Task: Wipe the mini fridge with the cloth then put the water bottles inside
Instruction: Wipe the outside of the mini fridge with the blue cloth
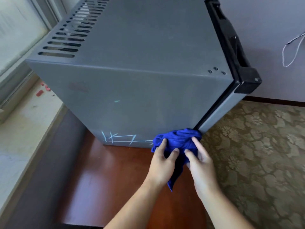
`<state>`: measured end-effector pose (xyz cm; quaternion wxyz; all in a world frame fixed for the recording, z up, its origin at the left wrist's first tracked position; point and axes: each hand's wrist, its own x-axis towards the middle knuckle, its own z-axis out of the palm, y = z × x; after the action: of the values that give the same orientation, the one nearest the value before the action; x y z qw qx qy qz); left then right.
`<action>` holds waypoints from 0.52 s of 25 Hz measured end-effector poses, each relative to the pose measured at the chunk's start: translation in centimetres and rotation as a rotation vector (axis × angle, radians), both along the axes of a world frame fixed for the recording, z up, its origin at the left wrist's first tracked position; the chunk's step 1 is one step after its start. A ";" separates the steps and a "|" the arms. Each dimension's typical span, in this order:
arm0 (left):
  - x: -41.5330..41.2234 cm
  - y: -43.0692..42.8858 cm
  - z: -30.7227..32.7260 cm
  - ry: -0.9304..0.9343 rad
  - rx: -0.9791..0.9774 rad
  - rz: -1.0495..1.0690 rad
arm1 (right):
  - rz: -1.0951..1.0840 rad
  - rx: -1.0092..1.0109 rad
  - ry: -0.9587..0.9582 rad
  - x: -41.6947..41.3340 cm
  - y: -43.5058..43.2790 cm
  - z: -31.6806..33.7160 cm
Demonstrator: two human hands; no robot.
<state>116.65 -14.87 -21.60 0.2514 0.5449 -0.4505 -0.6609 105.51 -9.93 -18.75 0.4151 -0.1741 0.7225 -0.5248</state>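
Both my forearms reach up from the bottom edge, and between them a loose tail of the blue cloth (177, 144) hangs down over the reddish-brown wooden desk (105, 182). To the far left runs a pale stone window sill (24, 123) with a few small red scraps (43, 90) lying on it, below the window frame (21, 47). Next comes the grey mini fridge (132, 71), standing on the desk with its door shut; rows of vent slots (69, 35) are cut along the back of its top, and pale chalk-like marks (118, 138) are scrawled low on the side facing me. My left hand (162, 164) has its fingers spread and pressed into the bunched cloth, holding it against the lower front corner of that side. My right hand (200, 161) grips the same bundle from the other side, fingers curled onto the fabric just where the side panel meets the door edge (219, 113). Above, three screws (216, 71) sit near the top corner, beside the black hinge bracket (247, 83) and the black door top (226, 33). Right of the fridge lies a beige floral carpet (257, 146), and a white cord (292, 47) loops against the pale wall (264, 22).
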 end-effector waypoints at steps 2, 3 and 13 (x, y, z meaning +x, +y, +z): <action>0.0 -0.1 0.5 0.028 0.043 -0.021 | -0.047 -0.004 -0.019 0.0 -0.2 -0.5; 0.4 -0.3 0.7 0.035 0.058 -0.018 | -0.056 -0.008 -0.038 0.2 -0.5 -0.8; 14.0 -4.9 2.4 -0.026 -0.004 0.412 | 0.186 -0.048 -0.284 13.8 -7.6 -2.2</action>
<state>130.69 -19.76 -19.23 0.3768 0.6333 -0.3342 -0.5876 119.33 -17.56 -20.99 0.5555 -0.1739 0.6248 -0.5204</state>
